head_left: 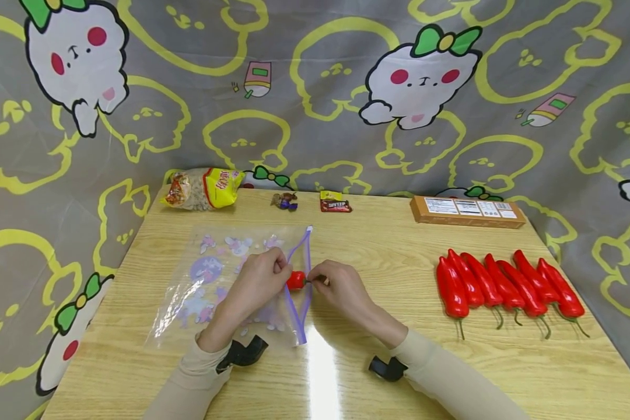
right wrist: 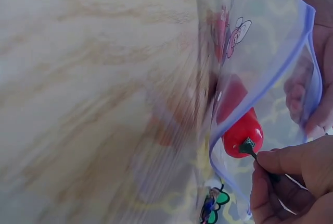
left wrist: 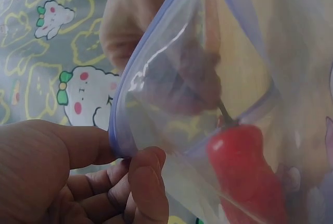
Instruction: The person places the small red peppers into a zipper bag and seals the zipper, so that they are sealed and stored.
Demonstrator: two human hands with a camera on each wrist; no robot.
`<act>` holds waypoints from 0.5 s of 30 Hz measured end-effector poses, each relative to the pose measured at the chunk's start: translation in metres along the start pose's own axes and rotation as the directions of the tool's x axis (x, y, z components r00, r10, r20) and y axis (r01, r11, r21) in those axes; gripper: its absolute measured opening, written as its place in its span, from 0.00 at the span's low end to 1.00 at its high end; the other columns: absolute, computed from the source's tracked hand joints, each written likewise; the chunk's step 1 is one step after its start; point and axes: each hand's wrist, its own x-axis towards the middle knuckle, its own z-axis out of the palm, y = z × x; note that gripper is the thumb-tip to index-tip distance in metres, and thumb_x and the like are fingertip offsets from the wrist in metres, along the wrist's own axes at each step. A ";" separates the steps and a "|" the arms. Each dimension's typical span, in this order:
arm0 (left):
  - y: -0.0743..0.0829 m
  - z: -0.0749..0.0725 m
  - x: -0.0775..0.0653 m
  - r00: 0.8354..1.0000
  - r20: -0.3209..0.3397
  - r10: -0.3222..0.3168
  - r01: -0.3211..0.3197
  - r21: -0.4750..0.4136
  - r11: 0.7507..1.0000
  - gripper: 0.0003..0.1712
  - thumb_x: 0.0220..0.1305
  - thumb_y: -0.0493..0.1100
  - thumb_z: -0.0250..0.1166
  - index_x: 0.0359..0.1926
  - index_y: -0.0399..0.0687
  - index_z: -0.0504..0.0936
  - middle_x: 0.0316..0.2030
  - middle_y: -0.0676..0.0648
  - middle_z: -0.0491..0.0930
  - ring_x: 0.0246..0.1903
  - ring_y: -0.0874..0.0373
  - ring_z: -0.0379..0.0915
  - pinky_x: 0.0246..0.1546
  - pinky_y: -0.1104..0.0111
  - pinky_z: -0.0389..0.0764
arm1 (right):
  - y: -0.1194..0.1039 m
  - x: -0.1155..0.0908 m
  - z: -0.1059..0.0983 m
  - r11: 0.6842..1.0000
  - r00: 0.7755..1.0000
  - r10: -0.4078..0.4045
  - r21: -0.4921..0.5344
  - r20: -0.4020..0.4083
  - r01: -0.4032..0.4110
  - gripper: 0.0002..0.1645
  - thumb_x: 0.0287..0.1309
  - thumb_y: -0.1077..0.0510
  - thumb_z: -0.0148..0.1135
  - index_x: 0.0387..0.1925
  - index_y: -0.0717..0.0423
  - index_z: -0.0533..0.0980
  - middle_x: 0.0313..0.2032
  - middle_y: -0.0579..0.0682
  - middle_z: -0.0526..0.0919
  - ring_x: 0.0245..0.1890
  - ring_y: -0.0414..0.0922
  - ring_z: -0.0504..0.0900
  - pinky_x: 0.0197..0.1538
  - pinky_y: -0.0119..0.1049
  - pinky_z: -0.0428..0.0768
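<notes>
A clear zip bag (head_left: 207,270) with a purple seal and printed pastel figures lies on the table, its mouth parted towards the right. My left hand (head_left: 259,277) pinches one purple edge of that mouth between thumb and finger, seen close up in the left wrist view. A red pepper (right wrist: 243,134) sits partly inside the opening, stem end outward. Its dark green stem (right wrist: 251,151) is pinched between the thumb and finger of my right hand (head_left: 341,286), just outside the bag. Through the plastic, the left wrist view shows the pepper's body (left wrist: 244,166) pointing into the bag.
Several red peppers (head_left: 504,286) lie side by side at the table's right. Along the back edge are a yellow snack bag (head_left: 223,188), wrapped candies (head_left: 284,201), a small bar (head_left: 335,204) and a long brown box (head_left: 467,212). A patterned curtain (head_left: 336,134) hangs behind.
</notes>
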 end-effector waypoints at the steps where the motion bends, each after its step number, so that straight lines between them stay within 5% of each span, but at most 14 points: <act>1: 0.000 0.000 0.000 1.000 -0.003 0.008 -0.008 0.003 1.000 0.05 0.57 0.38 0.58 0.25 0.46 0.73 0.15 0.52 0.68 0.14 0.62 0.62 0.14 0.71 0.63 | -0.001 0.003 0.002 1.000 1.000 -0.003 -0.006 0.002 0.003 0.07 0.45 0.70 0.66 0.28 0.57 0.82 0.29 0.47 0.83 0.28 0.39 0.80 0.31 0.26 0.76; 15: -0.002 -0.002 0.000 1.000 -0.015 0.022 -0.022 0.013 1.000 0.06 0.59 0.39 0.58 0.25 0.48 0.73 0.15 0.54 0.69 0.14 0.63 0.63 0.15 0.71 0.63 | -0.004 0.014 0.018 0.999 0.997 0.025 -0.029 0.077 -0.023 0.07 0.46 0.70 0.65 0.28 0.57 0.81 0.29 0.48 0.84 0.31 0.41 0.83 0.33 0.28 0.78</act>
